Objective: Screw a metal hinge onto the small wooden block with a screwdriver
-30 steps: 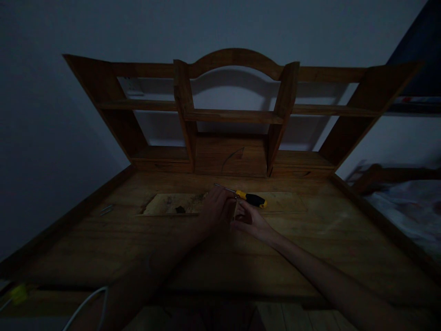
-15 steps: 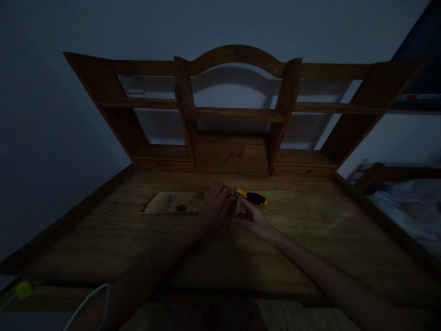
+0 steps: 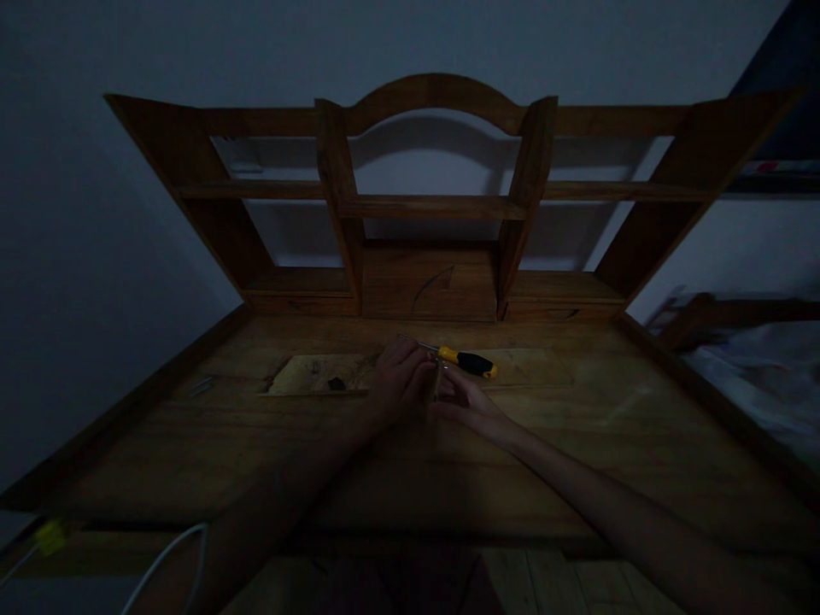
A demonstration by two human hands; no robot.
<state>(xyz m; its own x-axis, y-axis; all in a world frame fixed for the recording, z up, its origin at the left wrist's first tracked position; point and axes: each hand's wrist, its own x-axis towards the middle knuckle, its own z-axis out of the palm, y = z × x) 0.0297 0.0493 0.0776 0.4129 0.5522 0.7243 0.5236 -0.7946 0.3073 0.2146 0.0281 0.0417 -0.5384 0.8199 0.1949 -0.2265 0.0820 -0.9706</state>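
In the middle of the desk, my right hand [image 3: 471,404] pinches a small, narrow tan piece [image 3: 438,382] between thumb and fingers. The piece stands roughly upright; the dim light hides its exact kind. My left hand [image 3: 398,377] is closed, its fingertips meeting the upper end of the piece, where a small shiny bit shows. What the left fingers grip is hidden. Just behind both hands lies a screwdriver [image 3: 472,364] with a yellow and black handle, its shaft pointing left and partly behind my left fingers.
The wooden desk top [image 3: 256,461] has a pale worn strip [image 3: 301,376] with a dark chip [image 3: 336,383] on it. Thin metal pieces [image 3: 201,386] lie at the left. A wooden shelf unit [image 3: 432,207] stands along the back. A white cable [image 3: 167,551] loops by my left forearm.
The view shifts slightly. Both hands stay together around the small piece, with only slight finger movement. The screwdriver's shaft shows a little more beyond my left fingers than half a second ago.
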